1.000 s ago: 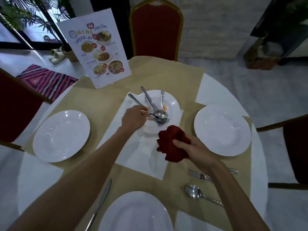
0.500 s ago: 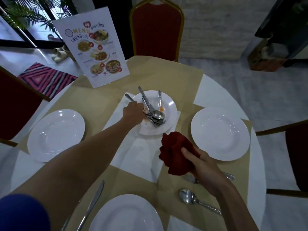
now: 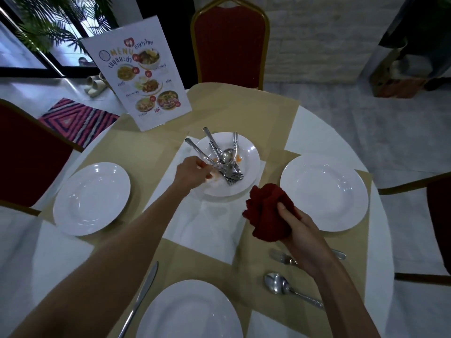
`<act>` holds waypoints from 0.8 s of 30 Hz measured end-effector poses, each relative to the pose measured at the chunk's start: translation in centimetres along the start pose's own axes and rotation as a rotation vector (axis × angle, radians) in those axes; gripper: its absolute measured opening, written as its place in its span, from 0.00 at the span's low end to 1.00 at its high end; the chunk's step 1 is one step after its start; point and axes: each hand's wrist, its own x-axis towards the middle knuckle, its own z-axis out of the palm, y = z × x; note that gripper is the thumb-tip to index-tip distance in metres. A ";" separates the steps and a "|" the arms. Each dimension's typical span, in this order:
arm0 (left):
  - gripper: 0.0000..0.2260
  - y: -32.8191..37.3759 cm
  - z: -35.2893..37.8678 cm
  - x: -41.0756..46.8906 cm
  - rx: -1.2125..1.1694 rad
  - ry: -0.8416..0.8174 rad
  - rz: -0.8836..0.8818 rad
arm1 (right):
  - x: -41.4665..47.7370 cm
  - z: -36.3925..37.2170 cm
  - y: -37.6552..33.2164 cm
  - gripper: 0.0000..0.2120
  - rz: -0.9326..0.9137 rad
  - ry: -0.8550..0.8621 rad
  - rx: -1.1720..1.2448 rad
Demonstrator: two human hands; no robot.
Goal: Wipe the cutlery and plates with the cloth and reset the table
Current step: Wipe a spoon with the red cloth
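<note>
Nearest, the near plate [image 3: 188,313], knife [image 3: 141,296], spoon [image 3: 280,284] and fork [image 3: 280,257] look already set. Just beyond the fork, the right hand [image 3: 302,232] curls its fingers tight round the bunched cloth [image 3: 266,213]. Farther on, the left hand [image 3: 192,172] pinches one handle of the cutlery [image 3: 227,164], which is heaped just past its fingertips on the smeared centre plate [image 3: 249,164]. By my judgement that pile and plate remain to be wiped.

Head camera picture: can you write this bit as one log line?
left hand: grips cutlery handle in stained centre plate | right hand: holds red cloth beside that plate
</note>
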 end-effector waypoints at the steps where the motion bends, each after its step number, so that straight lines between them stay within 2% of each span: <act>1: 0.08 0.2 -0.1 -1.9 -0.207 -0.054 -0.051 | 0.3 0.7 -0.1 0.27 -0.030 0.021 0.010; 3: 0.08 0.2 0.2 -5.6 -0.384 -0.108 -0.110 | 0.9 2.1 -0.2 0.33 -0.073 0.057 0.014; 6: 0.04 -0.1 1.3 -9.7 -0.510 -0.103 -0.177 | 1.5 4.7 -0.1 0.14 -0.099 0.039 -0.038; 7: 0.04 -0.3 1.7 -10.7 -0.543 -0.098 -0.189 | 1.6 5.7 0.1 0.12 -0.087 0.029 -0.091; 9: 0.08 -0.5 2.5 -12.5 -0.579 -0.079 -0.189 | 1.4 7.3 1.2 0.15 -0.056 0.006 -0.202; 12: 0.11 -0.6 3.2 -15.0 -0.528 -0.036 -0.140 | 0.6 8.9 3.7 0.10 -0.086 -0.003 -0.281; 15: 0.10 -1.3 3.5 -17.7 -0.499 -0.005 -0.107 | 0.5 9.6 4.8 0.11 -0.103 0.102 -0.287; 19: 0.08 -2.2 3.6 -20.0 -0.613 0.041 -0.123 | 1.9 9.9 4.5 0.12 -0.148 0.232 -0.327; 24: 0.10 -3.7 2.2 -21.6 -0.691 0.049 -0.158 | 3.6 8.3 2.1 0.09 -0.183 0.441 -0.200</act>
